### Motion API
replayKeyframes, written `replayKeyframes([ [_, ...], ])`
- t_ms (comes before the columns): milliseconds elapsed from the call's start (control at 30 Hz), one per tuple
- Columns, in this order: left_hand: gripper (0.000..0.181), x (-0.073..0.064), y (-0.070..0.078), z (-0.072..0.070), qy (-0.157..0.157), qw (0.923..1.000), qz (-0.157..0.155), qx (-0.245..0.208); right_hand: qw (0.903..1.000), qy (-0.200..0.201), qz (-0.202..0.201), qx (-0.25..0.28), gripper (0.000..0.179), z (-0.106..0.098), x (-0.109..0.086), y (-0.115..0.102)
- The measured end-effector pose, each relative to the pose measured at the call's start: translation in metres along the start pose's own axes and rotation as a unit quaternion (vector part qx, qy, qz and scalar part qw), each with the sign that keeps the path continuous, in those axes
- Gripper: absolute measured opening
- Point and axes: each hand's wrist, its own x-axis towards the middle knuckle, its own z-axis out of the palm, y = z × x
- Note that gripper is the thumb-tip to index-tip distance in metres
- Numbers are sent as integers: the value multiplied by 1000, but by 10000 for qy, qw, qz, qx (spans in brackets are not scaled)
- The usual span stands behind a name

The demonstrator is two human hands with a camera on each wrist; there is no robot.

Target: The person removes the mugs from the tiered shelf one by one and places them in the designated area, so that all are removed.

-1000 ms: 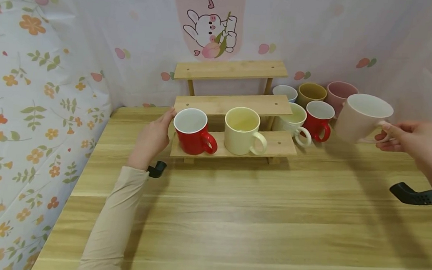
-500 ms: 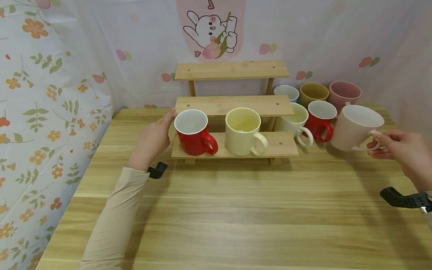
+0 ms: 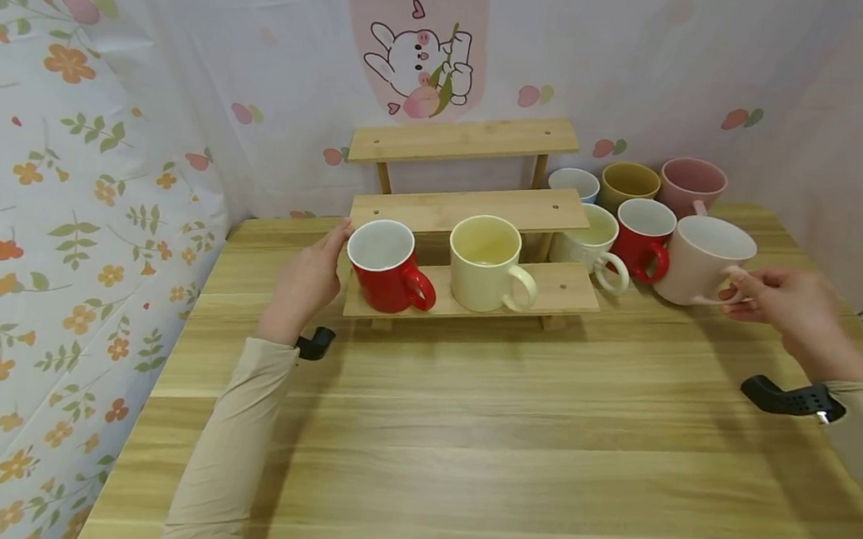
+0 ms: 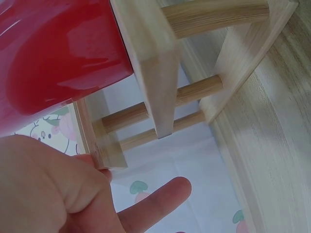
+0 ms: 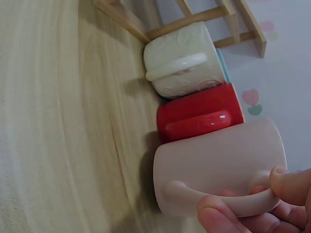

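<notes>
My right hand (image 3: 793,307) pinches the handle of a large pale pink mug (image 3: 690,267) at the right of the head view. In the right wrist view the mug stands close beside a small red mug (image 5: 199,116), its base near the tabletop. My left hand (image 3: 306,282) holds the left end of the middle board of a three-tier wooden shelf (image 3: 466,209); in the left wrist view one finger (image 4: 163,204) sticks out past it. On the lowest tier are a red mug (image 3: 386,279) and a pale yellow mug (image 3: 480,273), handles to the right.
Behind and beside the shelf's right end cluster a cream mug (image 3: 587,239) with a white handle, a light blue cup (image 3: 574,183), a mustard cup (image 3: 628,186) and a dusky pink mug (image 3: 693,188). A patterned cloth (image 3: 288,67) hangs behind the wooden table (image 3: 465,439).
My right hand has brought the pale pink mug down and to the left, up against the small red mug. My left hand has stayed at the shelf's end.
</notes>
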Motion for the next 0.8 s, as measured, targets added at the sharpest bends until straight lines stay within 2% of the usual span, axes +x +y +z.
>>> replayKeyframes([
  [200,69,1,0,1,77,9999,104,-87,10000,81,19,22,27,3,1,5],
  [500,65,-2,-3,3,232,9994,204,-156,9977,369,114,-559,26,11,4,1],
  [667,64,-2,-3,3,216,9995,181,-154,9919,581,110,-1124,53,15,5,3],
  [800,66,-1,-2,3,146,9998,123,-93,9865,732,173,-1457,64,17,4,4],
])
